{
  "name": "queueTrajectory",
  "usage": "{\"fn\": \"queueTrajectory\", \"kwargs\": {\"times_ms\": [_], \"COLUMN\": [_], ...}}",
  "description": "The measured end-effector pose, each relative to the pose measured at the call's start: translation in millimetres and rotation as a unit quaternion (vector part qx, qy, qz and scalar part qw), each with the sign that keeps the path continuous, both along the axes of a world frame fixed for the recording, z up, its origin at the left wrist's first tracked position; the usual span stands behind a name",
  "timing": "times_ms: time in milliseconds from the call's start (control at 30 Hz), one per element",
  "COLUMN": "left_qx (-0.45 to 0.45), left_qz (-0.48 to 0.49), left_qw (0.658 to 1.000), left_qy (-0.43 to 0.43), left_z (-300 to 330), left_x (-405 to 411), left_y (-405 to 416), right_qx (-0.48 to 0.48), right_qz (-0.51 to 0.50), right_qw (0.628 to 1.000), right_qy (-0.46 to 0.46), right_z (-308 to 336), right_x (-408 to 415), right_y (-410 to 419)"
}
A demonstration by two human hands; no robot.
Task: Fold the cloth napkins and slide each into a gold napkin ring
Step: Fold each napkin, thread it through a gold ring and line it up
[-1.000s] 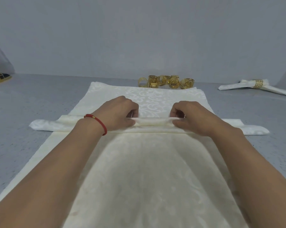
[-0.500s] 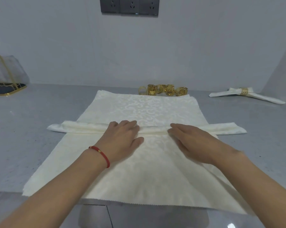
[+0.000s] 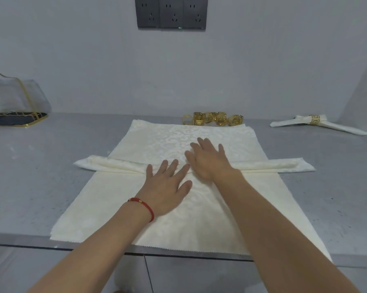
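A cream napkin folded into a long narrow strip point(image 3: 115, 164) lies crosswise over a flat stack of patterned cream napkins point(image 3: 106, 208) on the grey counter. My left hand point(image 3: 167, 185) rests flat with straight fingers, its fingertips on the strip's middle. My right hand point(image 3: 208, 158) reaches over the strip with fingers spread, above the flat napkin behind it. Several gold napkin rings point(image 3: 214, 119) cluster at the stack's far edge. A finished napkin in a gold ring point(image 3: 314, 120) lies at the far right.
A clear bag with gold trim on a dark tray point(image 3: 15, 106) sits at the far left. Dark wall sockets point(image 3: 172, 13) hang above. The counter's front edge point(image 3: 19, 240) runs just below the napkin stack, whose near edge overhangs it.
Both hands let go of the folded strip and flattened. The right hand has moved forward past the strip. The head camera has tilted up and back, showing more wall.
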State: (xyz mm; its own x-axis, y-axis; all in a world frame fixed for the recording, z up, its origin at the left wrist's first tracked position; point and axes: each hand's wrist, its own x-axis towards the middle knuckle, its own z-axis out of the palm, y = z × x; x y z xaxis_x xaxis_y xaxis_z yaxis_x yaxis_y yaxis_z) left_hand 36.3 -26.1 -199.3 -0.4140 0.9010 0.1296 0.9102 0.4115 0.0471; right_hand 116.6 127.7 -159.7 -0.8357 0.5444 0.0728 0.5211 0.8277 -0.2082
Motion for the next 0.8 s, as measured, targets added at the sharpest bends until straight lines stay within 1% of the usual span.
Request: {"fn": "queueTrajectory", "kwargs": {"times_ms": [67, 133, 267, 400, 433, 500, 567, 600, 633, 667, 700, 733, 767, 800], "left_qx": [0.0, -0.005, 0.011, 0.025, 0.032, 0.058, 0.094, 0.11, 0.126, 0.139, 0.146, 0.147, 0.148, 0.15], "left_qz": [0.004, 0.008, 0.001, 0.043, 0.066, 0.124, 0.18, 0.198, 0.206, 0.207, 0.203, 0.197, 0.193, 0.192], "left_qw": [1.0, 0.999, 0.998, 0.998, 0.995, 0.984, 0.971, 0.967, 0.964, 0.962, 0.961, 0.962, 0.963, 0.963], "left_qy": [-0.014, -0.041, -0.068, -0.049, -0.061, -0.113, -0.124, -0.118, -0.113, -0.114, -0.115, -0.116, -0.116, -0.12], "left_z": [-0.5, 0.1, 9.7, 35.1, 40.6, 49.9, 50.4, 48.2, 44.8, 39.9, 35.9, 32.6, 30.5, 29.7], "left_x": [-0.1, -2.9, -2.2, -5.6, -9.5, -14.1, -12.7, -11.1, -9.1, -8.0, -8.7, -10.2, -11.8, -13.7], "left_y": [-0.1, 1.0, 1.7, 8.0, 12.9, 23.7, 32.6, 34.7, 34.4, 33.4, 32.5, 32.0, 32.1, 32.8], "right_qx": [-0.009, -0.012, -0.019, -0.053, -0.059, -0.042, 0.043, 0.101, 0.146, 0.168, 0.161, 0.128, 0.089, 0.063], "right_qz": [-0.015, -0.048, -0.154, -0.269, -0.284, -0.302, -0.308, -0.292, -0.252, -0.184, -0.098, -0.015, 0.051, 0.095], "right_qw": [1.0, 0.998, 0.986, 0.959, 0.954, 0.949, 0.943, 0.942, 0.948, 0.963, 0.98, 0.991, 0.995, 0.993], "right_qy": [-0.023, -0.034, -0.066, -0.073, -0.073, -0.085, -0.119, -0.132, -0.128, -0.105, -0.067, -0.025, 0.004, 0.006], "right_z": [-20.6, -27.9, -25.4, -28.3, -28.4, -27.1, -19.7, -11.8, -2.6, 5.2, 11.1, 14.6, 13.3, 7.7], "right_x": [-3.3, 4.7, 41.7, 93.6, 101.4, 107.0, 100.0, 92.3, 81.4, 68.2, 53.9, 41.0, 30.8, 23.0], "right_y": [1.4, 10.3, 45.4, 85.7, 89.8, 92.0, 86.4, 79.4, 70.3, 60.2, 49.0, 36.9, 26.0, 18.1]}}
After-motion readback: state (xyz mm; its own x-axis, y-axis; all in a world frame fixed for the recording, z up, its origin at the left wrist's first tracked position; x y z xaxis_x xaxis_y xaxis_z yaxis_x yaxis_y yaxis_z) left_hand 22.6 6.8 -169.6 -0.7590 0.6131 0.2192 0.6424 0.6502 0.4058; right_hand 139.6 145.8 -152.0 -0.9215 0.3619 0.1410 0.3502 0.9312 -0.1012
